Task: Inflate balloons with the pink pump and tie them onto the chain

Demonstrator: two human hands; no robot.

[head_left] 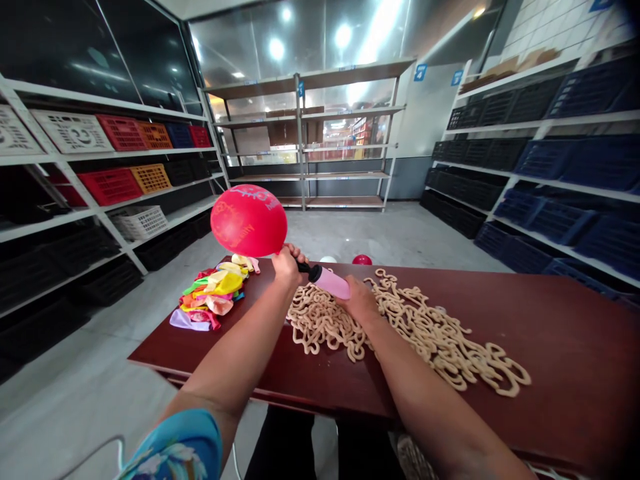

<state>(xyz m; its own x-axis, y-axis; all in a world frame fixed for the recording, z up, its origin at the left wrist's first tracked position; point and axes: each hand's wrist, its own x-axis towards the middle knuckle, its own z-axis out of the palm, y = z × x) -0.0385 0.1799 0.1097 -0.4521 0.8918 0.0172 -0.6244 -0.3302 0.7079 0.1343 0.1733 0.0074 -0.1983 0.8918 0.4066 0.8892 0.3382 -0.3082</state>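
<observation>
A red balloon (249, 221), blown up and printed with lettering, rises above the far left part of the table. Its neck is pinched in my left hand (289, 262), at the black nozzle end of a hand pump (332, 283). The pump has a pink barrel, and my right hand (359, 299) is wrapped round its near end. Beneath both hands, a pile of beige curled, hook-like pieces (325, 320) spreads across the table to the right. Limp balloons (213, 293) in several colours lie heaped left of my left hand.
The dark red-brown table (550, 333) stretches in front of me. Behind its far edge, a red balloon (362, 259) and a white round thing (328, 259) show low down. Shelves with crates (110, 187) line the left, and dark crates (555, 213) fill racks on the right.
</observation>
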